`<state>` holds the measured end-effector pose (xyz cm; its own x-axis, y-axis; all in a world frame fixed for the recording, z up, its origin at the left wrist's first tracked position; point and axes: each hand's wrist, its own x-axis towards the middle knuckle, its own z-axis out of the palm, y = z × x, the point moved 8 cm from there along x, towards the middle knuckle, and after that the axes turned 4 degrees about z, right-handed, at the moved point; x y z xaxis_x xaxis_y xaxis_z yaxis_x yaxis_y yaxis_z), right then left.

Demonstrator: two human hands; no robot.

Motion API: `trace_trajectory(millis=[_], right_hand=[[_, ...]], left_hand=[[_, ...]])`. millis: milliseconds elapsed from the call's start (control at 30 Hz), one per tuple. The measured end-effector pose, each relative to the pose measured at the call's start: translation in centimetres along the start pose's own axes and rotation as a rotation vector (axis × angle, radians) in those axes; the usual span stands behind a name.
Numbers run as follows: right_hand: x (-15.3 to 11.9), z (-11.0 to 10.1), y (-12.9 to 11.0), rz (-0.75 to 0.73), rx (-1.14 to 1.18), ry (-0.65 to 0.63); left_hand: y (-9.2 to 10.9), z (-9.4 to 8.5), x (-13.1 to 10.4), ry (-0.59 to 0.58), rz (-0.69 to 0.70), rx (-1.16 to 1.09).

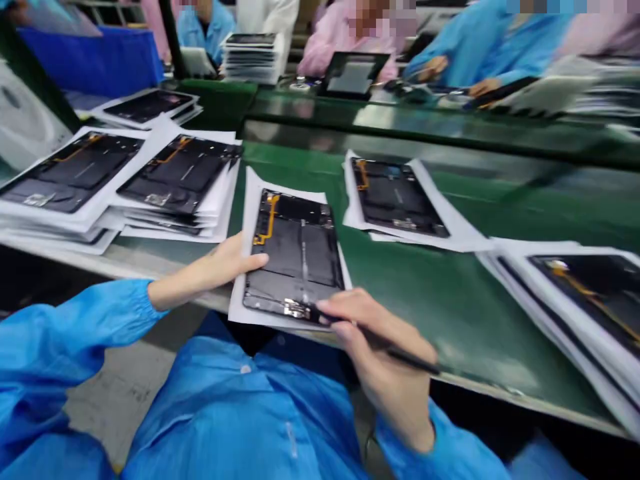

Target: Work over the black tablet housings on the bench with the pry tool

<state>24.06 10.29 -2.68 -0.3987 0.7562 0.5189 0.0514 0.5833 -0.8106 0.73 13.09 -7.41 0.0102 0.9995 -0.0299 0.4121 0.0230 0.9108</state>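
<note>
The right hand [387, 360] pinched a black tool [407, 360] at the near tablet casing [300, 257], whose left edge the left hand [220, 267] gripped.

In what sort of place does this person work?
Probably an electronics assembly workshop: opened black tablet-like devices with orange ribbon cables lie on white paper sheets, people in blue and pink work coats sit across the long green work surface.
</note>
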Motion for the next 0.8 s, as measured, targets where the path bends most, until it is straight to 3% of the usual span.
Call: trace_trajectory(millis=[67, 133, 233, 333, 467, 667, 800], right_hand=[[-1.3, 2.6, -0.1, -0.007, -0.074, -0.073], [-1.8, 4.3, -0.2, -0.047, -0.159, -0.107], [-1.8, 6.0, -0.4, -0.147, -0.288, -0.149], [-1.7, 7.1, -0.6, -0.234, -0.418, -0.156], [-2.0, 7.6, -0.4, -0.257, -0.537, -0.101], [-2.7, 7.5, -0.3, -0.255, -0.520, -0.018], [-2.5, 6.3, -0.7, -0.198, -0.441, 0.064]], left_hand=[[0.7, -1.3, -0.6, -0.011, 0.137, 0.336], [1.9, -2.5, -2.0, 0.058, 0.236, 0.701], [3.3, -1.6, -4.3, 0.048, 0.420, 0.928], [2.9, 0.6, -5.5, -0.114, 0.541, 0.798], [2.1, 1.7, -5.3, -0.205, 0.547, 0.681], [1.7, 2.2, -4.8, -0.193, 0.639, 0.683], [2.2, 1.8, -5.9, -0.040, 0.707, 0.534]])
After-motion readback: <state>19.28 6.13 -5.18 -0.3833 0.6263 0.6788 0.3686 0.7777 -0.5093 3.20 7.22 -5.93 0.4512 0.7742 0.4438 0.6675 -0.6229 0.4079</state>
